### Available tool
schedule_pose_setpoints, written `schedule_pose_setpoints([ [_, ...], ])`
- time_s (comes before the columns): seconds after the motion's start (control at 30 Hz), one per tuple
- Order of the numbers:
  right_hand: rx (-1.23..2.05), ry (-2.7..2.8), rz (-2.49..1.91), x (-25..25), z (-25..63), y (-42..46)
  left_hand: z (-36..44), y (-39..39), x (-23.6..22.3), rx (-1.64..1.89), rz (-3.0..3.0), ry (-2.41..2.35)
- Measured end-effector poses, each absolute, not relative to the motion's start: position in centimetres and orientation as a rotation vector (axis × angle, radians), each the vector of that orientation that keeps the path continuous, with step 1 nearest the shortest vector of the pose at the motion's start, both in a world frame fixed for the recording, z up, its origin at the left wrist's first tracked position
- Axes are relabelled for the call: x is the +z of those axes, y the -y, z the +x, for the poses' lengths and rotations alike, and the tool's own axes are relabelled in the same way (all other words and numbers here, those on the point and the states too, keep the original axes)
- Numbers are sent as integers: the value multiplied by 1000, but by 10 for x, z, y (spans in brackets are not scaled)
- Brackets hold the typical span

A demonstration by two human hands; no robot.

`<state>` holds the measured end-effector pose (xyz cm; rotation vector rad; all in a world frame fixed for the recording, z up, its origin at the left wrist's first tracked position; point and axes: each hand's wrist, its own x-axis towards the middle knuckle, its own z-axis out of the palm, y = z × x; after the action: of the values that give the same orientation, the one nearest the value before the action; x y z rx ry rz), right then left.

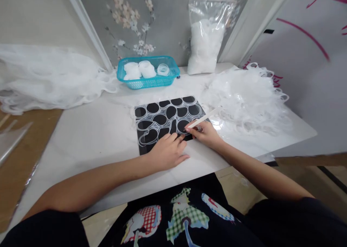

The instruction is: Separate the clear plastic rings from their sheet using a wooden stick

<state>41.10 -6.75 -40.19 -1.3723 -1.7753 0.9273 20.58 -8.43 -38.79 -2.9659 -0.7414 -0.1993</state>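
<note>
A flat black board (pixel 175 125) lies on the white table, covered with rows of thin translucent white rings (pixel 159 119). Some of the rings are round, others bent out of shape. My left hand (pixel 167 151) rests palm down at the board's front edge, fingers apart, with the fingertips touching the lower row. At the board's right front side, my right hand (pixel 204 133) pinches a slim white stick (pixel 203 118) that points up and to the right. The stick's lower end is close to a ring, partly hidden by my fingers.
Behind the board stands a blue plastic basket (pixel 148 82) with bundles of white rings. A zip bag (pixel 203 48) of white material leans on the wall. Loose ring heaps lie right (pixel 246 99) and left (pixel 51 77). Brown board (pixel 29 146) is at far left.
</note>
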Motion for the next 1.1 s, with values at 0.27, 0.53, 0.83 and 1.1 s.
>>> schedule_pose_setpoints([
  [0.27,840,1845,-1405,-401,410,70,206,84,-389,-198,-2932,741],
  [0.53,771,1895,-1398,-405,412,71,206,83,-394,-227,-2975,770],
  [0.83,242,2397,-1271,-416,419,72,206,82,-391,-178,-3094,854],
  [1.1,232,1231,-1411,-369,459,-17,200,79,-386,-123,-3117,861],
])
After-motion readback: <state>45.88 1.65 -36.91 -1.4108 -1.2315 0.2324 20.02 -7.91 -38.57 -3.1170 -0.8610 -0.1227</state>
